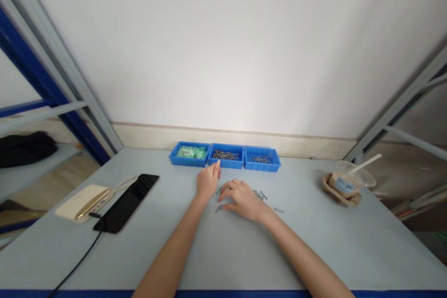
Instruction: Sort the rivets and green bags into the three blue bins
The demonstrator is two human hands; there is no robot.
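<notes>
Three blue trays stand in a row at the back of the grey table: the left tray (188, 154) holds green pieces, the middle tray (226, 155) and the right tray (262, 159) hold metal screws. My left hand (207, 180) reaches toward the middle tray, fingers pinched together with the fingertips raised; anything in the pinch is too small to make out. My right hand (241, 199) rests palm down with curled fingers on a small pile of loose screws (260, 194) scattered on the table.
A black phone (127, 202) with a cable lies at the left beside a cream power bank (83, 202). A plastic drink cup with a straw (347, 180) stands at the right. Metal shelf posts rise at both sides.
</notes>
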